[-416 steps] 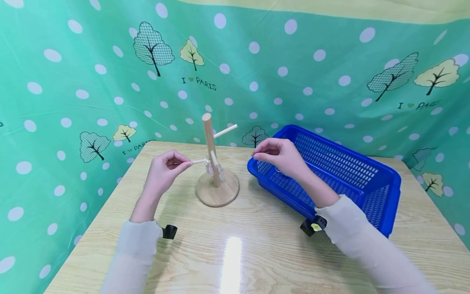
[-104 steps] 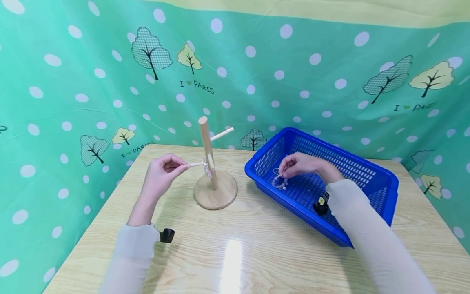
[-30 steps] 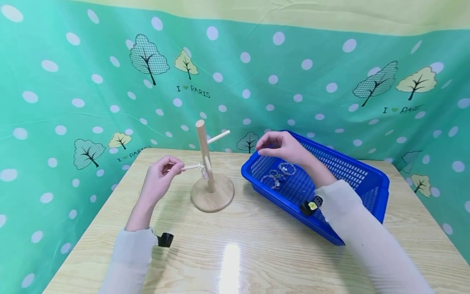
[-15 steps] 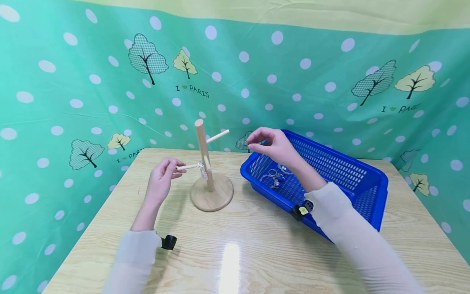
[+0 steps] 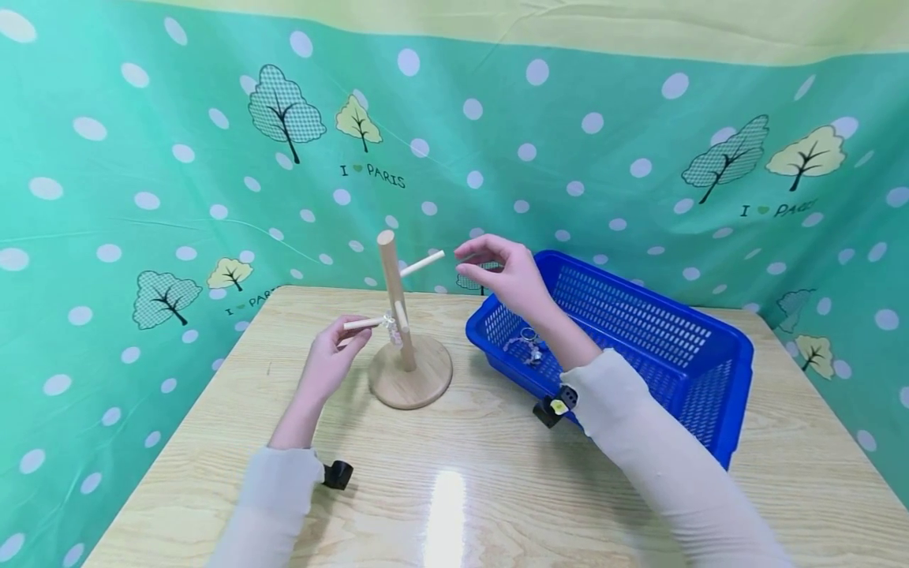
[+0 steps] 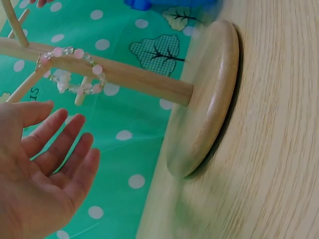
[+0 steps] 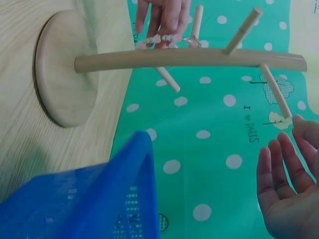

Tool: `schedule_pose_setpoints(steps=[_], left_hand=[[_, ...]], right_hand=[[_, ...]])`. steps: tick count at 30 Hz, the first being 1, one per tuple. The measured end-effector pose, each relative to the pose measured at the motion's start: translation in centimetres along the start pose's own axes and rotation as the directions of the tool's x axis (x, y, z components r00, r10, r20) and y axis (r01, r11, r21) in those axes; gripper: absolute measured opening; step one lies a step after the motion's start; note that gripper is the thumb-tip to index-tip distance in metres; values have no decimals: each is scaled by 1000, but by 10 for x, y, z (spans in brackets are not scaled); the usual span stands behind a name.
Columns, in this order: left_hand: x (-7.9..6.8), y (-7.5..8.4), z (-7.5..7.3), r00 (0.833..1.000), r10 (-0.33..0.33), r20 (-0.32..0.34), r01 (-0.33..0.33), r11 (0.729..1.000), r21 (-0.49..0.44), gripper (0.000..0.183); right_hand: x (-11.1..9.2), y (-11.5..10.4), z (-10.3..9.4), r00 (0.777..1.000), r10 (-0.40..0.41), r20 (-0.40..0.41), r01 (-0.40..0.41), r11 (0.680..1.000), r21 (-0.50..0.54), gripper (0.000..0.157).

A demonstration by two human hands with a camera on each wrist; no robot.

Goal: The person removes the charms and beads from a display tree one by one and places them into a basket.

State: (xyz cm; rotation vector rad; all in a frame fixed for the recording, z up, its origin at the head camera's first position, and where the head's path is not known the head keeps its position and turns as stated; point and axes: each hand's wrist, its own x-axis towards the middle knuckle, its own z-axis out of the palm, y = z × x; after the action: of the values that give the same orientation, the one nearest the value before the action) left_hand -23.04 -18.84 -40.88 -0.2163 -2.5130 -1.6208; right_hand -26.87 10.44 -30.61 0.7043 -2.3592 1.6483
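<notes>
A wooden stand (image 5: 390, 268) with a round base and several pegs stands on the table. A beaded bracelet (image 6: 97, 69) in pink and clear beads hangs on its left peg (image 5: 360, 323). Just under that peg is my left hand (image 5: 328, 359), fingers loosely spread and holding nothing. My right hand (image 5: 517, 282) is raised beside the tip of the upper right peg (image 5: 424, 263), thumb and fingers apart with nothing between them. The right wrist view has its thumb tip right at the peg's end. More beaded bracelets (image 5: 534, 356) lie in the blue basket (image 5: 710, 442), partly hidden by my right wrist.
The basket, with perforated walls, occupies the table's right side, close to the stand's base (image 5: 426, 386). A green polka-dot cloth (image 5: 611, 189) hangs behind the wooden table (image 5: 398, 489). My right forearm crosses over the basket's near rim.
My left fingers have come off the left peg's tip and dropped below it. Over the last second my right hand has moved left from above the basket to the upper right peg.
</notes>
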Motion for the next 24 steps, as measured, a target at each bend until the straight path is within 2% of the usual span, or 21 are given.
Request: schedule_pose_setpoints(steps=[9,17,24], left_hand=[[4,-2,13,999,9,51,-7,999,-47,34],[6,-1,22,997,-16,73,25,992,-123,37],[7,0,26,998,-35,51,42,989,-142,37]], right_hand=[[4,-3,14,999,18,-40,-17,1000,23,24],[6,-5,20,997,16,-77,-14,1000,21,22],[5,-8,23,995,42,-86,-41,999,15,21]])
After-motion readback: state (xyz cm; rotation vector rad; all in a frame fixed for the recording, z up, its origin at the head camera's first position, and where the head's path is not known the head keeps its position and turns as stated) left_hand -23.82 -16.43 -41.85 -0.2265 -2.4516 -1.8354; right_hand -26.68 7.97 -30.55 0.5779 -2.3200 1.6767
